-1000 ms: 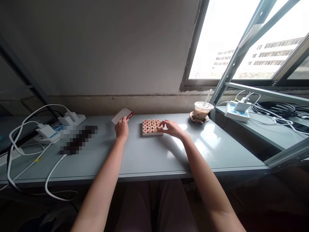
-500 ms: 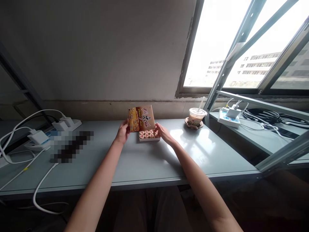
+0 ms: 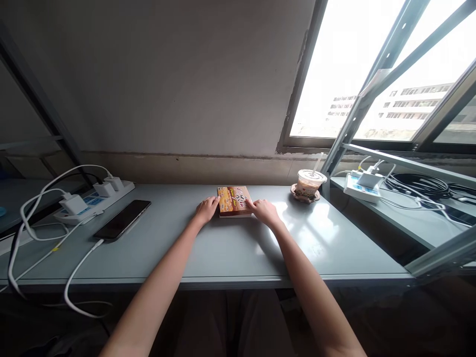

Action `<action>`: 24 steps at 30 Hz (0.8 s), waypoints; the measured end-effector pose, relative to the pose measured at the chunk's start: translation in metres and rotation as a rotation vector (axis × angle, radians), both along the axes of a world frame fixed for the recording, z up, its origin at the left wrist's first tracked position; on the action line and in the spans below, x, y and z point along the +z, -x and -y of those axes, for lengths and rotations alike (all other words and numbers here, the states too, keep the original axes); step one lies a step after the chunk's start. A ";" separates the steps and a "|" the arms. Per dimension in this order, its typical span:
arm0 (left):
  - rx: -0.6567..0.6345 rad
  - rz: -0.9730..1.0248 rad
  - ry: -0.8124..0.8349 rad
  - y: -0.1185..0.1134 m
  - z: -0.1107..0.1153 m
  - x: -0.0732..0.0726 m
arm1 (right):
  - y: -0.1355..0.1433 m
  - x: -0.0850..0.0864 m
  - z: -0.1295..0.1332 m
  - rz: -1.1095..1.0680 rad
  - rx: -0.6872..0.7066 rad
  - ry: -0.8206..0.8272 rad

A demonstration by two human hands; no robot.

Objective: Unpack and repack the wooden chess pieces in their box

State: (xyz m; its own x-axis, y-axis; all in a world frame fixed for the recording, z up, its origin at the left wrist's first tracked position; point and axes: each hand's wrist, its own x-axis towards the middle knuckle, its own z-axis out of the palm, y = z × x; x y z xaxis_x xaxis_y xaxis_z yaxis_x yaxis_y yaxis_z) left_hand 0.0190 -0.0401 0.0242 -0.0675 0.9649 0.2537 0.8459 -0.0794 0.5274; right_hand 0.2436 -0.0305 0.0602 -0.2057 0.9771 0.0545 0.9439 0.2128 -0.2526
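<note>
A Chinese chess box [image 3: 235,202] lies on the grey desk with its printed brown and yellow lid over it. A white strip of the lower tray shows along the near edge, and the pieces are hidden. My left hand [image 3: 207,210] holds the box's left side, fingers pressed together along it. At the opposite side, my right hand [image 3: 265,212] grips the edge with its thumb on the lid's top and the other fingers largely out of sight.
On the left lie a phone [image 3: 122,219] with a white cable and a power strip [image 3: 84,207] with chargers. A lidded drink cup [image 3: 309,184] with a straw stands at the back right. Beyond the metal frame [image 3: 344,131] is another power strip [image 3: 362,187] with coiled black cables.
The lid, held tilted above the tray before, has come down over it and covers the round pieces. Both hands now flank the box. The view has shifted slightly.
</note>
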 end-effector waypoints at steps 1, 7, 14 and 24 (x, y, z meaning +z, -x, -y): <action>0.008 -0.065 -0.003 0.000 0.001 0.000 | 0.001 -0.001 0.000 0.018 0.001 0.009; -0.012 -0.217 0.042 -0.002 0.005 0.002 | 0.006 -0.007 -0.003 0.059 -0.046 0.039; -0.019 -0.263 0.080 -0.008 0.010 0.005 | 0.006 -0.012 -0.003 0.069 -0.032 0.037; -0.024 -0.260 0.063 -0.007 0.012 0.007 | 0.002 -0.013 -0.004 0.102 -0.029 0.031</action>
State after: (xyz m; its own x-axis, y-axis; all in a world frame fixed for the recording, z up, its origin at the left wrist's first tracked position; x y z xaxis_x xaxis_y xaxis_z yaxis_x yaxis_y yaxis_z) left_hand 0.0264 -0.0520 0.0310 0.0155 0.9799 0.1987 0.9518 -0.0754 0.2974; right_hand 0.2414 -0.0266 0.0473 -0.1801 0.9836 0.0047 0.9707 0.1785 -0.1610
